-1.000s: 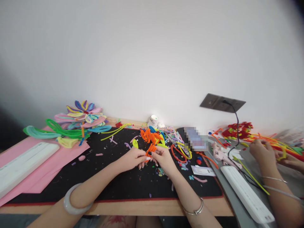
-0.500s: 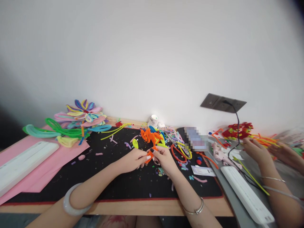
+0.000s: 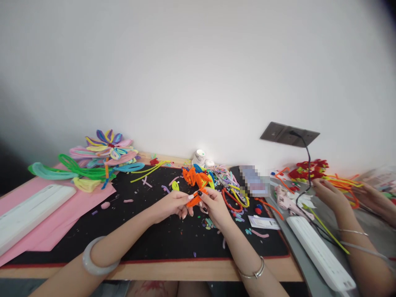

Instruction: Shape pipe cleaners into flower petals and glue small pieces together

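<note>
Both hands meet over the middle of the black mat [image 3: 139, 243]. Between them is a looped orange pipe cleaner [image 3: 194, 201], pinched from both sides. My left hand [image 3: 173, 204] grips its left side with thumb and fingertips. On the other side my right hand [image 3: 215, 206], with dark nails, has its thumb and index finger closed on it. Just behind lies a bundle of orange pipe-cleaner loops [image 3: 192, 177], with blue and yellow ones beside it. A small yellow-green loop [image 3: 175, 185] rests behind my left hand.
Pipe-cleaner flowers [image 3: 108, 148] and a white bar-shaped device [image 3: 34, 214] on pink paper [image 3: 62, 231] stand left. To the right are a phone [image 3: 253, 181], a pink glue gun [image 3: 287, 200], a second white bar [image 3: 321, 251] and a co-worker's hands [image 3: 331, 196]. Scraps litter the mat.
My fingers have shifted slightly on the orange pipe cleaner, which is now tilted flatter between my hands. The co-worker's hands have moved a little with orange strands.
</note>
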A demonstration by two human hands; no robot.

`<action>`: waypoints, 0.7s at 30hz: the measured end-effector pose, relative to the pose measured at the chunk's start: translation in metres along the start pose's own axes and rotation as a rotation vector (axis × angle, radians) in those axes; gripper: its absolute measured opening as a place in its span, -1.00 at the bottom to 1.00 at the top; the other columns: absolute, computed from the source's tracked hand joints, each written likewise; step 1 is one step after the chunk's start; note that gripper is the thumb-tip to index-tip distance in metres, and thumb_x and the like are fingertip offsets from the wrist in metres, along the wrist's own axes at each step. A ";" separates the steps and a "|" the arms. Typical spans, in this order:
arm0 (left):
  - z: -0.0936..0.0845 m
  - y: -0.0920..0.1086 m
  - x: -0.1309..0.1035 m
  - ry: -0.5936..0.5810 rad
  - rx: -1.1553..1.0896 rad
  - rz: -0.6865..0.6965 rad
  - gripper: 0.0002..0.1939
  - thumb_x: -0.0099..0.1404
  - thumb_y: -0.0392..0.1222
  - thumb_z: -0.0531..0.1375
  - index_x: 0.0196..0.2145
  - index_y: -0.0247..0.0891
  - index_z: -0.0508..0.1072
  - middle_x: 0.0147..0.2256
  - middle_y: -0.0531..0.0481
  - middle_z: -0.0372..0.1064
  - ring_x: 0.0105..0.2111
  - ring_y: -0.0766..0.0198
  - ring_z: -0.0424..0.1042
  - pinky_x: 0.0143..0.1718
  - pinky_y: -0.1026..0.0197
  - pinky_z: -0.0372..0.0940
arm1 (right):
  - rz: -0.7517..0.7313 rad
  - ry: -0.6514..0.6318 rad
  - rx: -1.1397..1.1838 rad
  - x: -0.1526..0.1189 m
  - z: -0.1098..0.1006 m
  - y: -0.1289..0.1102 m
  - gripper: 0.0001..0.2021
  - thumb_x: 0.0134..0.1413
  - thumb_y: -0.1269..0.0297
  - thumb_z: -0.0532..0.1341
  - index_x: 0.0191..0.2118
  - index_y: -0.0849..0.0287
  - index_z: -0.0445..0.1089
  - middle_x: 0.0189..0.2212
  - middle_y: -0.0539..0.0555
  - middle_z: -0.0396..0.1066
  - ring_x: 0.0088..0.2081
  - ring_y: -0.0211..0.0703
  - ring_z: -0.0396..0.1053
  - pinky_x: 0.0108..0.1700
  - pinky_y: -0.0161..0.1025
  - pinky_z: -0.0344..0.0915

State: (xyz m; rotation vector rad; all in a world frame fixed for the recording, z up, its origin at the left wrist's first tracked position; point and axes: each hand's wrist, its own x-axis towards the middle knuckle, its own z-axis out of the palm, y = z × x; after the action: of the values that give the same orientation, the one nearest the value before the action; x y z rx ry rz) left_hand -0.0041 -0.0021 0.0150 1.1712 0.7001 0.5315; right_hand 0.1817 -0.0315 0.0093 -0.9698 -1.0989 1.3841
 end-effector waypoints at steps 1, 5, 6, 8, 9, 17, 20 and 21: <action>-0.001 0.000 0.000 0.009 -0.026 -0.012 -0.40 0.09 0.35 0.39 -0.38 -0.35 0.56 -0.47 -0.07 0.54 -0.61 0.38 0.30 -0.52 0.29 0.11 | -0.001 0.002 0.006 0.000 0.000 0.000 -0.62 -0.05 -0.05 0.48 -0.45 0.17 0.46 -0.67 -0.12 0.26 -0.67 -0.39 0.00 -0.62 -0.37 -0.06; -0.003 0.000 -0.001 0.020 -0.105 -0.050 -0.47 0.05 0.25 0.47 -0.41 -0.35 0.58 -0.46 -0.06 0.52 -0.56 0.39 0.26 -0.47 0.27 0.15 | 0.003 0.001 0.015 0.000 0.001 0.000 -0.61 -0.06 -0.06 0.49 -0.45 0.18 0.48 -0.68 -0.12 0.26 -0.67 -0.40 0.00 -0.63 -0.37 -0.05; -0.004 0.000 -0.001 0.021 -0.119 -0.059 -0.48 0.03 0.23 0.48 -0.43 -0.34 0.58 -0.46 -0.05 0.51 -0.55 0.39 0.24 -0.46 0.28 0.14 | 0.005 -0.003 0.014 0.001 0.001 0.001 -0.61 -0.06 -0.06 0.49 -0.44 0.18 0.48 -0.68 -0.12 0.27 -0.68 -0.40 0.00 -0.63 -0.37 -0.05; -0.005 -0.001 -0.001 0.020 -0.132 -0.073 -0.48 0.00 0.23 0.50 -0.47 -0.34 0.57 -0.47 -0.04 0.49 -0.55 0.40 0.23 -0.46 0.28 0.13 | 0.005 -0.009 0.005 0.001 0.000 0.001 -0.60 -0.07 -0.07 0.49 -0.44 0.19 0.49 -0.68 -0.12 0.26 -0.68 -0.41 0.00 -0.63 -0.37 -0.06; -0.005 -0.001 -0.001 0.022 -0.129 -0.079 -0.48 -0.01 0.23 0.51 -0.49 -0.34 0.57 -0.48 -0.03 0.48 -0.55 0.40 0.22 -0.46 0.29 0.12 | 0.005 -0.010 -0.002 0.001 0.000 0.002 -0.60 -0.06 -0.08 0.48 -0.45 0.19 0.49 -0.68 -0.12 0.26 -0.68 -0.41 0.00 -0.63 -0.38 -0.07; -0.007 -0.004 0.001 0.062 -0.017 -0.062 -0.47 0.01 0.25 0.48 -0.56 -0.33 0.55 -0.59 0.04 0.38 -0.57 0.41 0.22 -0.47 0.33 0.12 | 0.007 -0.007 -0.024 0.002 -0.001 0.004 -0.60 -0.06 -0.09 0.48 -0.41 0.19 0.51 -0.69 -0.12 0.27 -0.68 -0.41 0.01 -0.64 -0.39 -0.07; -0.007 -0.002 0.002 0.071 0.062 -0.016 -0.52 0.09 0.20 0.44 -0.58 -0.31 0.53 -0.62 0.04 0.39 -0.60 0.40 0.24 -0.50 0.32 0.13 | 0.001 0.031 -0.020 0.004 -0.003 0.008 -0.60 -0.07 -0.08 0.48 -0.39 0.19 0.51 -0.71 -0.14 0.27 -0.70 -0.41 -0.01 -0.66 -0.38 -0.07; -0.007 -0.002 0.002 0.078 0.096 0.005 -0.53 0.11 0.19 0.42 -0.59 -0.30 0.52 -0.62 0.03 0.39 -0.61 0.40 0.25 -0.51 0.32 0.13 | -0.002 0.047 -0.021 0.005 -0.004 0.010 -0.60 -0.08 -0.07 0.48 -0.39 0.19 0.50 -0.71 -0.14 0.27 -0.71 -0.41 -0.01 -0.66 -0.38 -0.08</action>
State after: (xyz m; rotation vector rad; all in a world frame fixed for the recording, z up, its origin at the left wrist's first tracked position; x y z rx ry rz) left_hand -0.0078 0.0031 0.0114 1.2472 0.7969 0.5556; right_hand 0.1821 -0.0265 -0.0012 -1.0116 -1.0803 1.3440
